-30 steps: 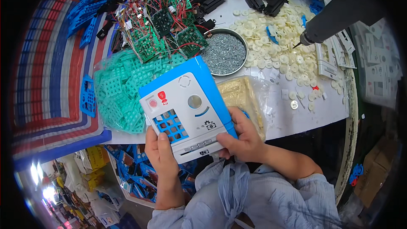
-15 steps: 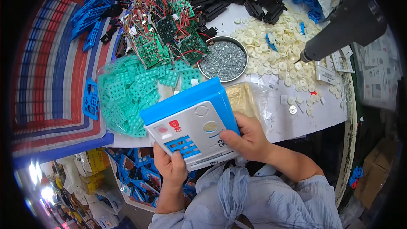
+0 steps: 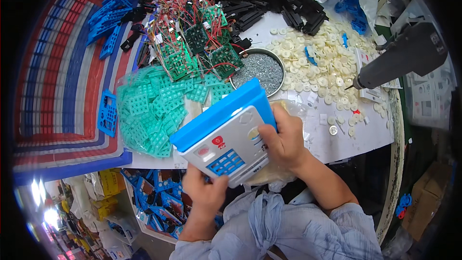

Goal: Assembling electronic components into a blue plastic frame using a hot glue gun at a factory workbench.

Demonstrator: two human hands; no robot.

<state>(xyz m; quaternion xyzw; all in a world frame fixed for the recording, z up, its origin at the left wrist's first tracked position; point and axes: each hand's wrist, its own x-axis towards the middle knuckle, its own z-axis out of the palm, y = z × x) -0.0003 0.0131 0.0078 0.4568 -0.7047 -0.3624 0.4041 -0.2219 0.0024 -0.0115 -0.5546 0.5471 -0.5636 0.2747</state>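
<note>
Our left hand (image 3: pixel 206 191) and right hand (image 3: pixel 285 139) are both clamped on a blue-and-white casing (image 3: pixel 238 136), the left at its near edge, the right along its right side with the thumb on the white face. We hold it tilted at the near edge of the tabletop (image 3: pixel 344 144). Just beyond it stands a round bowl (image 3: pixel 283 70) of small metal pieces (image 3: pixel 260 70). Left of that we see turquoise pads (image 3: pixel 151 108), with wired green circuit boards (image 3: pixel 195 41) farther off and black parts (image 3: pixel 260 2) at the far side. To the right, cream discs (image 3: pixel 332 62) spread near a dark power tool (image 3: pixel 404 60).
</note>
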